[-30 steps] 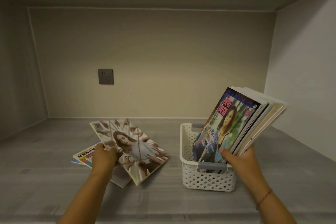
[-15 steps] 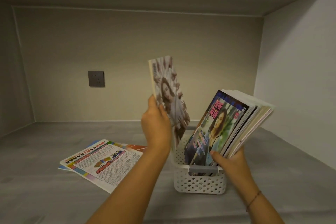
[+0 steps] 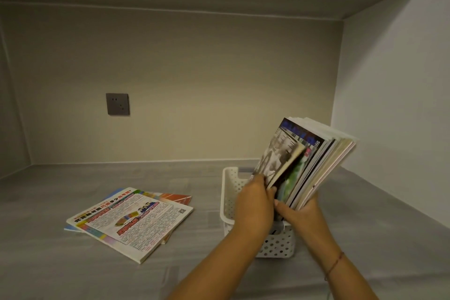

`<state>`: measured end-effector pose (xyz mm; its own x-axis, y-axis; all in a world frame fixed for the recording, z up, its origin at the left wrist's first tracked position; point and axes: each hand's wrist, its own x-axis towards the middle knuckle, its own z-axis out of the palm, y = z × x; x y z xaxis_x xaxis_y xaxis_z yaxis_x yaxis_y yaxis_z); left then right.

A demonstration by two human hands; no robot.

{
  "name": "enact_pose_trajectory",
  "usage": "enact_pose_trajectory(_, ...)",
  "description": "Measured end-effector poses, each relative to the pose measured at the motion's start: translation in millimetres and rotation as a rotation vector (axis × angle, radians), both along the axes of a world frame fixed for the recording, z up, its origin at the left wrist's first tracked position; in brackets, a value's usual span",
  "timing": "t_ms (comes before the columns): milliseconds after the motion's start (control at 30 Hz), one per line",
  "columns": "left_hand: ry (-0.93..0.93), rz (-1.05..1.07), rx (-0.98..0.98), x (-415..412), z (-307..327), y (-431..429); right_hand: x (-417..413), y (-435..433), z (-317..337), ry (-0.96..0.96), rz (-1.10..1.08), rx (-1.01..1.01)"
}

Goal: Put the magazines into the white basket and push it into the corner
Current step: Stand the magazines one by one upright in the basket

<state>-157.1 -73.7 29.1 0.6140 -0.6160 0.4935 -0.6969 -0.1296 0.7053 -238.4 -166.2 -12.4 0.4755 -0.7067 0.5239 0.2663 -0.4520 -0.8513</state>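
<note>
**Two hands seating magazines in a white basket on a grey shelf**

Far left, on the beige back wall, a dark grey wall socket [image 3: 117,104] is mounted above the grey shelf surface [image 3: 73,275]. Left of centre, a loose pile of magazines [image 3: 130,223] lies flat on the shelf, well apart from the basket. The top one shows a white cover with multicoloured blocks of print, too small and skewed to read; edges of at least two more, one blue and one orange-red, protrude beneath it, and the exact count cannot be told.

Right of centre stands the white basket [image 3: 276,246], perforated with round holes, resting on the shelf some way out from the corner formed by the back wall and the white side wall [image 3: 394,105].

The left hand [image 3: 254,204] reaches forward with the forearm rising from the lower edge, back of the hand toward the camera, fingers closed on a single magazine [image 3: 277,161] whose lower end enters the basket. This magazine is tilted to the right and blurred; its cover print is illegible.

The right hand [image 3: 300,214] grips the lower edge of an upright bundle of magazines [image 3: 323,163] standing in the basket and leaning right. The thumb lies across the front cover. The front cover bears a dark blue title band, unreadable, and a green area. Several spines fan out; their number cannot be counted. A thin red cord [image 3: 334,264] encircles the right wrist.
</note>
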Motion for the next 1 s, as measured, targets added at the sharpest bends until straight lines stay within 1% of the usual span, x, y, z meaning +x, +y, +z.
enact_pose_trajectory(100,0.043,-0.124,0.08,0.9,4.0,6.1,-1.8,-1.3,2.5,0.008,0.054,-0.038)
enact_pose_trajectory(200,0.106,-0.257,0.16,6.1,4.8,15.3,-2.6,-0.9,3.1,0.01,0.054,-0.056)
enact_pose_trajectory(300,0.12,-0.239,0.248,17.6,7.0,21.9,-2.5,1.1,1.3,0.013,0.04,-0.042)
enact_pose_trajectory(367,0.12,-0.22,0.38,22.0,11.5,22.6,-1.9,1.2,0.2,0.014,0.025,-0.037)
enact_pose_trajectory(433,0.138,-0.268,0.485,19.6,15.8,22.6,-0.8,0.4,-0.1,0.004,0.017,-0.031)
enact_pose_trajectory(533,0.133,-0.305,0.53,13.2,18.1,27.2,0.3,2.0,0.5,-0.017,0.014,-0.031)
enact_pose_trajectory(667,0.199,-0.358,0.51,12.5,15.3,32.0,-0.5,6.6,3.1,-0.046,0.007,-0.029)
enact_pose_trajectory(767,0.215,-0.376,0.494,14.5,12.9,34.5,-0.1,6.7,3.7,-0.044,0.002,-0.046)
enact_pose_trajectory(833,0.248,-0.393,0.456,19.1,12.3,37.7,0.1,5.4,2.1,-0.039,-0.01,-0.057)
enact_pose_trajectory(867,0.271,-0.416,0.402,22.3,11.2,40.2,0.2,4.6,1.0,-0.032,-0.014,-0.052)
enact_pose_trajectory(933,0.277,-0.424,0.212,31.2,6.7,47.1,0.1,3.4,-1.1,-0.007,-0.024,-0.032)
enact_pose_trajectory(1000,0.252,-0.284,-0.019,47.8,-1.4,57.6,-0.5,2.7,-2.7,0.019,-0.038,-0.011)
